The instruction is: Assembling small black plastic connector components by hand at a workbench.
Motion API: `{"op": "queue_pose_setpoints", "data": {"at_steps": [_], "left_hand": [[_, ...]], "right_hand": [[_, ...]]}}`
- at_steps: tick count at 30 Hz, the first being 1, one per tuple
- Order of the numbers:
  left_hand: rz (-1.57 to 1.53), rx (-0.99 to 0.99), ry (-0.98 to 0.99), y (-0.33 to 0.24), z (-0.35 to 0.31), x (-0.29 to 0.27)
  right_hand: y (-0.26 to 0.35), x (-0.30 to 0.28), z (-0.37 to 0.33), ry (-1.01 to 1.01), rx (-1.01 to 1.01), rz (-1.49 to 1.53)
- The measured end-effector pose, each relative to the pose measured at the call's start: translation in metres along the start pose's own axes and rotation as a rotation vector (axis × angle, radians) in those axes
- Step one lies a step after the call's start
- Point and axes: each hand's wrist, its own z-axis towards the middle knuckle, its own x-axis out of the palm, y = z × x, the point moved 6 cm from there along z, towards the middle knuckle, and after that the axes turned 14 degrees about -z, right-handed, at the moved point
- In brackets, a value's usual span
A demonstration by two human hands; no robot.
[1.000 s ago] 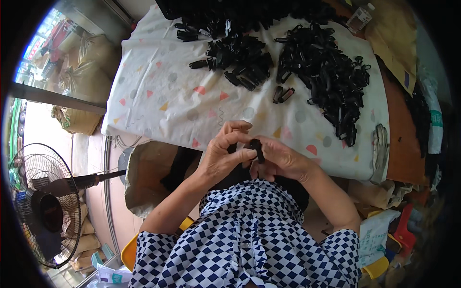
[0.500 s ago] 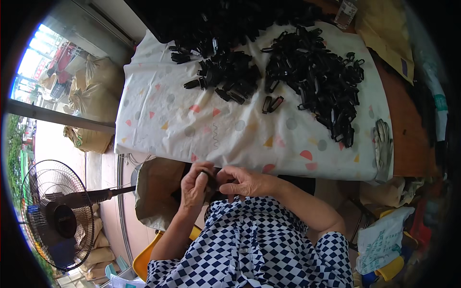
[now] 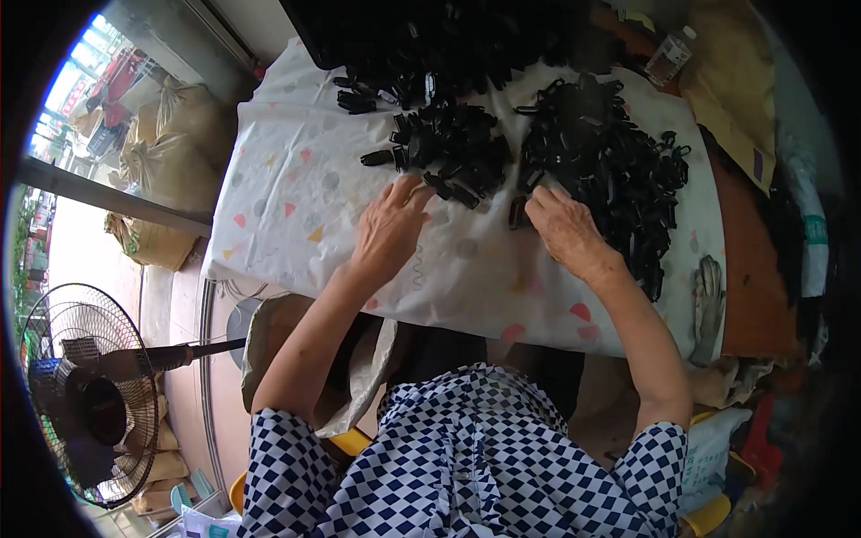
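My left hand (image 3: 392,229) reaches over the table with its fingers apart and slightly bent. Its fingertips are beside the near edge of the left heap of small black plastic pieces (image 3: 453,143), and I see nothing held in it. Farther right, my right hand (image 3: 574,235) has its fingers bent together over loose pieces just in front of the right heap (image 3: 619,161). One elongated black piece (image 3: 517,212) shows at these fingertips. What sits under the fingers is partly hidden.
A patterned white cloth (image 3: 278,242) covers the table. Grey gloves (image 3: 708,296) lie at its right edge, and a plastic bottle (image 3: 670,56) stands at the back right. An open sack (image 3: 368,377) is below the near edge. A fan (image 3: 90,394) stands left.
Both hands have left the near table edge, where they were together around a dark item. They have parted and moved forward to the heaps. That dark item is no longer seen in them.
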Motion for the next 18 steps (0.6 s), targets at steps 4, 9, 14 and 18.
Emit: {"op": "queue_pose_setpoints", "data": {"at_steps": [4, 9, 14, 18], "left_hand": [[0.091, -0.024, 0.131, 0.017, 0.03, 0.018], [0.062, -0.007, 0.228, 0.014, 0.036, 0.016], [-0.456, -0.305, 0.046, 0.028, 0.015, 0.02], [-1.223, -0.565, 0.071, 0.016, -0.005, 0.034]], "right_hand": [[0.004, -0.004, 0.005, 0.071, -0.06, -0.019], [-0.019, -0.013, -0.004, -0.14, 0.175, 0.396], [-0.002, -0.008, -0.006, 0.065, 0.48, 1.326], [0.032, -0.013, -0.003, -0.02, 0.513, 1.776]]}}
